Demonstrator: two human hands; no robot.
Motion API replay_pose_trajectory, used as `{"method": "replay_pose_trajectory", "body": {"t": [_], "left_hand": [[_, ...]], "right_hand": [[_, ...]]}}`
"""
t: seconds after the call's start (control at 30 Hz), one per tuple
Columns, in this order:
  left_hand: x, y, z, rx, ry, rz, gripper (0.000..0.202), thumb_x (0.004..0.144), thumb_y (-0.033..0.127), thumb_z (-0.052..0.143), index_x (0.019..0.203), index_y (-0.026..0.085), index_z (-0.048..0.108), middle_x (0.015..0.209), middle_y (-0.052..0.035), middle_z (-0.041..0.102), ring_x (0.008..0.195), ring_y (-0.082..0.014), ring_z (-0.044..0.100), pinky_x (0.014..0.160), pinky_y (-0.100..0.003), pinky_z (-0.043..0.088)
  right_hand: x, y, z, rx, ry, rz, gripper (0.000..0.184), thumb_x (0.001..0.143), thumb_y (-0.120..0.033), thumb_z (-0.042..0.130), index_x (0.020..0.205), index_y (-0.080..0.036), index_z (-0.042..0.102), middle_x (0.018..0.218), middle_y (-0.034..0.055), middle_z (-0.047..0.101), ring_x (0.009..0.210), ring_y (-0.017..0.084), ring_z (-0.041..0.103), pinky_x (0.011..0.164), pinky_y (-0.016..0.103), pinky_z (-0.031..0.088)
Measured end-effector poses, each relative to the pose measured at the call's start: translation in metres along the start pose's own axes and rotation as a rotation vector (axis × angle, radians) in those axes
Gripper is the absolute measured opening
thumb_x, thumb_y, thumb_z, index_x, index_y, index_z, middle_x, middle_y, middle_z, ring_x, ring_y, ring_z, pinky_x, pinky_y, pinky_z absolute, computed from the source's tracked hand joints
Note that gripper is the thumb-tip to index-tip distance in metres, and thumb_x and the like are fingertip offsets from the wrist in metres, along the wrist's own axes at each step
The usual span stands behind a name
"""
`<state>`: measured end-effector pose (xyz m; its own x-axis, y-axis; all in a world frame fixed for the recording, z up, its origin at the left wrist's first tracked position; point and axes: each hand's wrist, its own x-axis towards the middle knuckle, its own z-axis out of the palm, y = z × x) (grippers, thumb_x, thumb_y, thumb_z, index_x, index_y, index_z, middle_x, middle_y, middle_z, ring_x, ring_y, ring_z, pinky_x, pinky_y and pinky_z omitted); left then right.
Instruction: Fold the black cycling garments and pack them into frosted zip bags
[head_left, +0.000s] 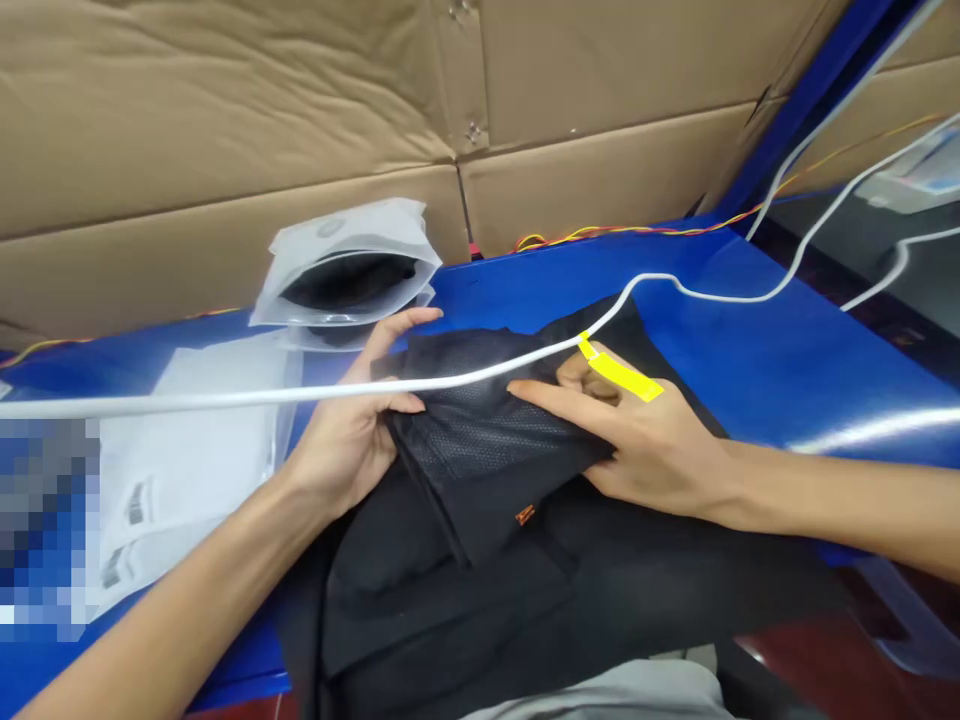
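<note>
Fingers (555, 392) on black fabric (480, 500), blue table (787, 340)

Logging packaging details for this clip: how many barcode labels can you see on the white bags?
2. The upper label sits on the white plastic bag, the lower label just below it. More may be hidden behind the blurred patch.
</note>
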<state>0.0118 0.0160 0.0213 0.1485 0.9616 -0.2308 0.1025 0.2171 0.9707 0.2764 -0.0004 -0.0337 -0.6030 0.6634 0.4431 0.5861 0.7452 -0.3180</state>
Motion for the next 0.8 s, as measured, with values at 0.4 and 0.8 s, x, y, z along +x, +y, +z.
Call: {"method": "replay_pose_trajectory", "body": {"t": [0.4, 0.8], "left_hand": [[-0.004, 0.005, 0.008, -0.204, 0.048, -0.085, 0.089, 0.07, 0.011, 0.062, 0.153, 0.037, 0.049, 0.104, 0.0046, 0.076, 0.084, -0.0149, 0.071, 0.072, -0.023, 0.058], [-0.001, 0.002, 0.006, -0.215, 0.065, -0.142, 0.089, 0.053, 0.011, 0.066, 0.141, 0.028, 0.06, 0.099, 0.0016, 0.074, 0.078, -0.0153, 0.067, 0.06, -0.019, 0.056]], "right_hand": [[0.009, 0.01, 0.003, 0.08, 0.201, 0.069, 0.059, 0.083, -0.003, 0.055, 0.138, -0.026, 0.063, 0.115, 0.0098, 0.066, 0.096, 0.025, 0.067, 0.076, 0.038, 0.06], [0.022, 0.041, 0.002, 0.197, 0.102, -0.061, 0.06, 0.089, -0.015, 0.067, 0.148, -0.025, 0.062, 0.114, 0.0087, 0.061, 0.091, 0.021, 0.065, 0.078, 0.035, 0.061]]}}
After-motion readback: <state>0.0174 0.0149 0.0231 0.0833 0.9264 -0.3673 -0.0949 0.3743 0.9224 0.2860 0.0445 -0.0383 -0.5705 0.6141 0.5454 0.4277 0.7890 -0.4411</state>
